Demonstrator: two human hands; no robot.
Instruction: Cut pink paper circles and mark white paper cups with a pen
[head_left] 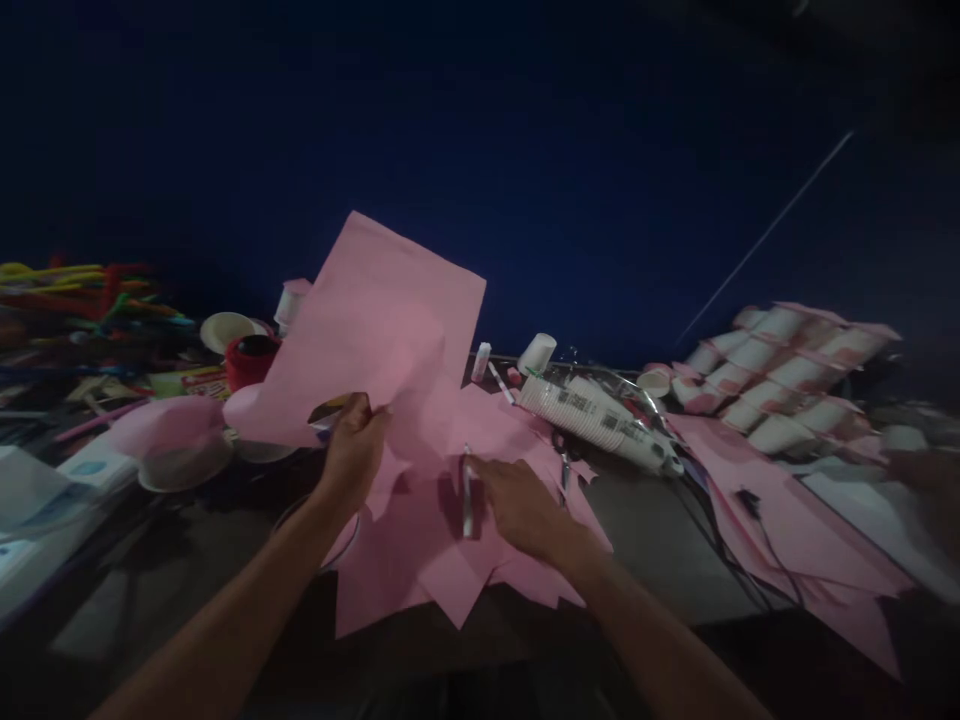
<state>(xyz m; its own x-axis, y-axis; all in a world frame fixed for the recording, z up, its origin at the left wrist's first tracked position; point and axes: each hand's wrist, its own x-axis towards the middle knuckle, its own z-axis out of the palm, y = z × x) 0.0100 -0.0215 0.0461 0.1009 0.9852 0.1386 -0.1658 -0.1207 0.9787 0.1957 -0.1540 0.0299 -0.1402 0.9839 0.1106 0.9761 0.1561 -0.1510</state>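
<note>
Left of centre, the left hand (352, 445) grips pink paper (375, 310); at centre, the right hand (521, 505) touches a pen (468, 508), grip unclear.

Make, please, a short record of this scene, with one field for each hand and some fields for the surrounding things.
Left hand: grips a raised pink sheet
Right hand: at a slim white stick; grip unclear
Below the hands: overlapping pink papers
Right of centre: wrapped paper cups
Far right: stacked cups with pink layers between
Lighting: dim
</note>
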